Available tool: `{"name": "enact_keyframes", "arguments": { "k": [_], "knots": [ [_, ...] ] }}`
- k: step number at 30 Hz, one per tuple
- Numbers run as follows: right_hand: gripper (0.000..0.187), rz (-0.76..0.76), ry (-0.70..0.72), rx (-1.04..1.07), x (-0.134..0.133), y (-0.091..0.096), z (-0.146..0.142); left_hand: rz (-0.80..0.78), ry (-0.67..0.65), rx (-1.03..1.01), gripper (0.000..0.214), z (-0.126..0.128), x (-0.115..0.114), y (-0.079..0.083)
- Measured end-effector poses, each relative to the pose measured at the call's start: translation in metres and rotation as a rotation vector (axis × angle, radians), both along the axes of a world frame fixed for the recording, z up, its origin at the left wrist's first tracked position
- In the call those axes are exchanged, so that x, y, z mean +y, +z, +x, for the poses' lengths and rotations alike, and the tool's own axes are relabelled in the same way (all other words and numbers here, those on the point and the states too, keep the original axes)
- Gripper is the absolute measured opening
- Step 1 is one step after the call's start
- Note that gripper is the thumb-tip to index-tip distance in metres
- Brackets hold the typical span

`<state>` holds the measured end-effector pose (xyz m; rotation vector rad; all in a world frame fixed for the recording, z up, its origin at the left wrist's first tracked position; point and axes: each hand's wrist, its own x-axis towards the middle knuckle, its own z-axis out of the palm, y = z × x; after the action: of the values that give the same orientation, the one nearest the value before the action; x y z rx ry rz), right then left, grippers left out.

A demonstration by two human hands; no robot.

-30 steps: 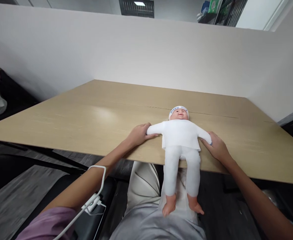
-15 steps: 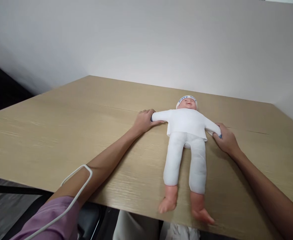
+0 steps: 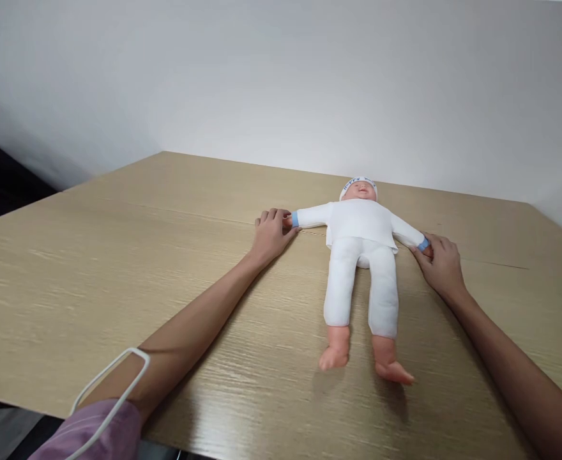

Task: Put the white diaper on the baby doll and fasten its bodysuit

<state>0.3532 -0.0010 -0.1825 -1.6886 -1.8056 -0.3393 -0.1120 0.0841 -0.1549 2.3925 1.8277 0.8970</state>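
- One white cord loops by the purple sleeve, well nearer than the left hand; best kept clear of the doll, I judge.
- Two bare feet point nearward, between the hands and nearer than them; legs slightly apart.
- Even, gentle tension on both arms should hold the doll straight, without twisting its shoulders.
- Right hand: partly closed, thumb low, fingers curled round the doll's hand, next to one blue cuff.
- Left hand: likewise curled lightly round the other doll hand, with the other blue cuff showing beside the fingertips.
- Between the hands, the doll's body lies face up on the tabletop, arms spread.
- Beyond the hands: its lettered cap, then the wall.
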Motion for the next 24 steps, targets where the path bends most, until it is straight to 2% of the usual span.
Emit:
{"name": "enact_keyframes", "arguments": {
  "k": [10,14,18,21,24],
  "knots": [
    [0.062,-0.062,0.048,0.077,0.017,-0.017,0.021,-0.007,-0.003,-0.023,0.044,-0.001,0.002,-0.001],
    [0.066,-0.083,0.018,0.062,0.015,-0.016,0.015,-0.016,0.006,-0.019,0.041,0.000,0.000,0.000],
    [0.069,-0.008,-0.061,0.030,0.006,-0.016,0.006,0.000,0.011,-0.011,0.039,0.000,-0.006,0.001],
    [0.061,0.051,-0.135,0.037,-0.002,-0.015,0.005,0.007,0.014,-0.013,0.036,-0.001,-0.011,0.002],
    [0.051,0.067,-0.140,0.066,-0.007,-0.012,0.011,-0.001,0.035,-0.018,0.033,-0.004,-0.013,0.001]
  ]
}}
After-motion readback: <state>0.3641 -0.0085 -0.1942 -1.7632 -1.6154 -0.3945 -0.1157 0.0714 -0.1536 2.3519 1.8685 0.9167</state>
